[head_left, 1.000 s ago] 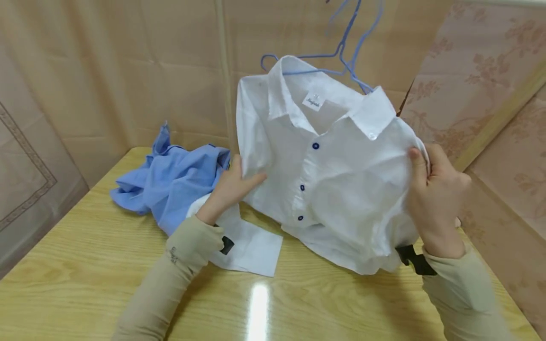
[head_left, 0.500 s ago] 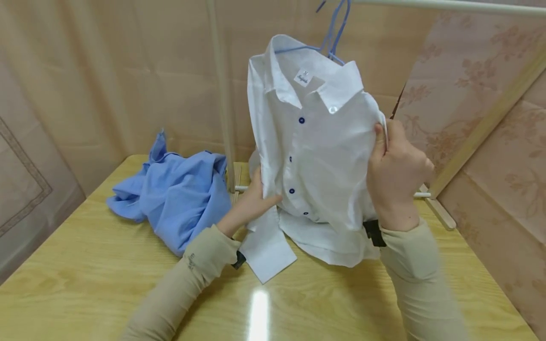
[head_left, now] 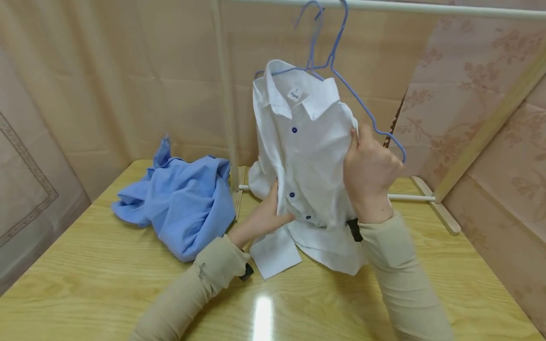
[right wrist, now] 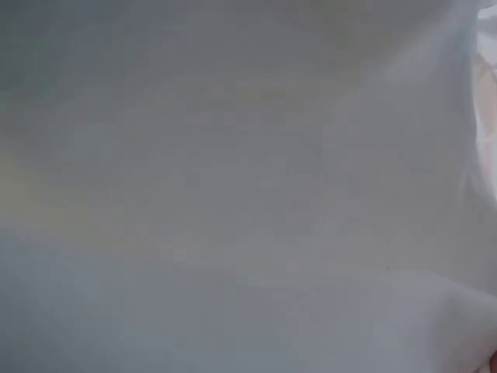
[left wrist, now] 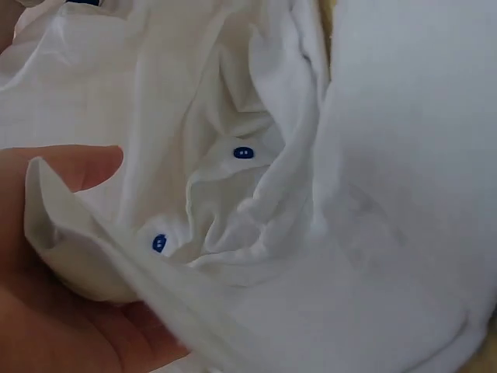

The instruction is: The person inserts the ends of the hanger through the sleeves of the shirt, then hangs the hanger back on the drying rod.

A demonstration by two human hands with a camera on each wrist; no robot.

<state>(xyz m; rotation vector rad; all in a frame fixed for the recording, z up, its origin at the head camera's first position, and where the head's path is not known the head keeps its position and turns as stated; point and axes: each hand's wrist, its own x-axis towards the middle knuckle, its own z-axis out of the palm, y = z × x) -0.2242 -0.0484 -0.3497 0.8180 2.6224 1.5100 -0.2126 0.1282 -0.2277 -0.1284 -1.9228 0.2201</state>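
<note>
A white shirt [head_left: 317,161] with dark blue buttons stands before me, a blue hanger [head_left: 358,97] through its collar; the hanger's right arm lies outside the shirt. My right hand [head_left: 371,166] pinches the shirt's right shoulder edge between thumb and fingers, just below that arm. My left hand [head_left: 264,218] is against the shirt's left side, thumb in front and fingers behind the cloth. In the left wrist view a fold [left wrist: 109,256] of the shirt lies between its spread thumb and fingers. White cloth [right wrist: 256,194] fills most of the right wrist view.
A crumpled blue garment [head_left: 183,199] lies on the wooden table [head_left: 106,284] at left. Behind the shirt stands a rack with a white top rail [head_left: 426,8], a lower bar [head_left: 411,197] and a wooden foot [head_left: 439,208]. A second blue hook [head_left: 313,33] shows beside the hanger.
My right hand has moved left with the shirt's shoulder, and my left hand has shifted right. The shirt looks narrower and farther away. The hanger's right arm now shows past the right hand.
</note>
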